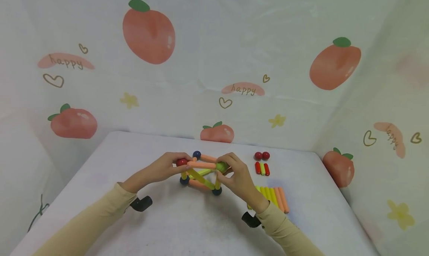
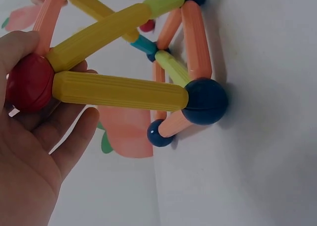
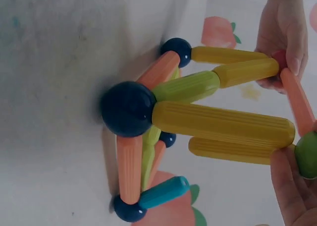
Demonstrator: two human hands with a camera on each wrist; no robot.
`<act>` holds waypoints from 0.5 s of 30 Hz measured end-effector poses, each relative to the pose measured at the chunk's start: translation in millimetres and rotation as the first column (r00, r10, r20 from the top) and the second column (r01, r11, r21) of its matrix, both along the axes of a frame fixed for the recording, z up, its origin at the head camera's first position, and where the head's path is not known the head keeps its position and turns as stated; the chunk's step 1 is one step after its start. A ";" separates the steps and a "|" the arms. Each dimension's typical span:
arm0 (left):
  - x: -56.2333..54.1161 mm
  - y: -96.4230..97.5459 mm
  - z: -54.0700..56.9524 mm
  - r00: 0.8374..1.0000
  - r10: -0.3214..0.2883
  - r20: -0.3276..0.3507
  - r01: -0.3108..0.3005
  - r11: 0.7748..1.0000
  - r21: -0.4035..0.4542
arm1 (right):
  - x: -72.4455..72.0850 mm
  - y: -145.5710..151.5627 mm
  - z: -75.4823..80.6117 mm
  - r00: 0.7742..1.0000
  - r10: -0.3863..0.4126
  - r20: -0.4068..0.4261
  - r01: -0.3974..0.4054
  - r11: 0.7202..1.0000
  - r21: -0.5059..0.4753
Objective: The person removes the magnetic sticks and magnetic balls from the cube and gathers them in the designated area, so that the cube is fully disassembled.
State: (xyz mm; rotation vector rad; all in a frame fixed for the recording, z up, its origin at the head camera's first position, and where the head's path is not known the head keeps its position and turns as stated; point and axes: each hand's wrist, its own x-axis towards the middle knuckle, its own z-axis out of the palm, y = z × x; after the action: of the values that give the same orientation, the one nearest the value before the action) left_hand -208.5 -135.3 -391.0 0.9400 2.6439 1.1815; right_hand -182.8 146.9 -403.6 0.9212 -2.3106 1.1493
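Note:
A frame of ribbed rods and balls stands on the table, with blue balls point(image 2: 205, 101) at its base. My left hand point(image 1: 167, 167) grips the red ball point(image 2: 30, 82) at an upper corner, fingers curled about it. My right hand point(image 1: 238, 174) holds the green ball point(image 1: 221, 167) between thumb and fingers. An orange rod point(image 1: 202, 165) joins the two held balls. Yellow rods point(image 3: 223, 123) slope down from them toward the base. A teal rod point(image 3: 165, 192) rises from one blue ball; in the right wrist view its tip stands apart from a yellow rod point(image 3: 233, 150).
Right of the frame, two red balls point(image 1: 261, 155) lie at the back. Nearer are short red and yellow rods point(image 1: 262, 168), then a row of longer yellow and orange rods point(image 1: 278, 198), partly behind my right forearm. A printed cloth point(image 1: 187, 81) hangs behind the table point(image 1: 174, 226).

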 end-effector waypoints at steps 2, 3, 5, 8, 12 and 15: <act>0.3 0.9 0.9 1.000 0.003 -0.006 -0.003 1.000 -0.001 | -0.3 0.4 -0.3 1.000 0.007 0.031 -0.006 1.000 -0.030; 0.3 1.5 1.1 1.000 0.005 -0.009 -0.005 1.000 -0.004 | -0.4 0.8 -0.3 0.999 0.005 0.046 -0.003 0.999 -0.041; 0.4 2.3 1.1 1.000 0.009 -0.014 -0.009 1.000 -0.012 | -0.9 1.9 -0.4 0.998 -0.006 0.060 0.008 0.999 -0.047; 0.5 2.6 0.8 1.000 0.023 -0.014 -0.024 0.999 -0.022 | -2.5 5.7 2.4 0.997 -0.043 0.062 0.046 0.997 -0.060; 0.2 -0.4 0.0 0.999 0.042 -0.005 -0.042 0.999 -0.020 | -7.2 15.3 8.9 0.991 -0.108 0.081 0.114 0.990 -0.078; -0.4 -2.7 -0.8 0.999 0.044 -0.002 -0.044 0.999 -0.012 | -9.9 19.4 12.8 0.986 -0.119 0.119 0.128 0.989 -0.073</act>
State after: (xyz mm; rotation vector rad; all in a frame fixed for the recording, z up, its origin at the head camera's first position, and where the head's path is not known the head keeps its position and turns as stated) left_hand -208.9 -138.1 -391.8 0.8855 2.6840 1.1732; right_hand -192.8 166.3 -390.9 0.6899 -2.3551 1.2615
